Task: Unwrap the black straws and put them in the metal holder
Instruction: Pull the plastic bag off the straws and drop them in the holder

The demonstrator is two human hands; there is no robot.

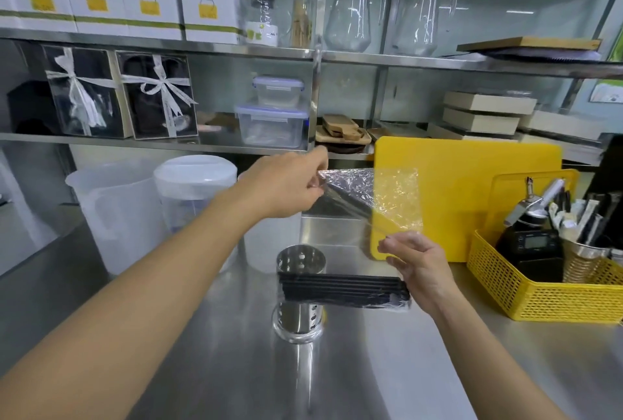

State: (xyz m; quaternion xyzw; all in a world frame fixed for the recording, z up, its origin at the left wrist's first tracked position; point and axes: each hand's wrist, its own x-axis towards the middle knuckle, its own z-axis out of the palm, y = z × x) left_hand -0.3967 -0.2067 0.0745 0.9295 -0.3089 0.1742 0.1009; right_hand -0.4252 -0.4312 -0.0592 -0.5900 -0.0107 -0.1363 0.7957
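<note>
A bundle of black straws (340, 288) lies level in mid-air in front of the perforated metal holder (299, 318), which stands upright on the steel counter. My right hand (418, 268) grips the bundle's right end, where some clear film still clings. My left hand (286, 183) is raised up and to the left, pinching a corner of the clear plastic wrap (377, 197). The wrap is stretched out as a crinkled sheet between my two hands, above the straws.
A yellow cutting board (478, 190) leans at the back right. A yellow mesh basket (546, 291) with utensils and a scale sits at right. White plastic jugs (135, 203) stand at left. Shelves above carry boxes, containers and glass pitchers.
</note>
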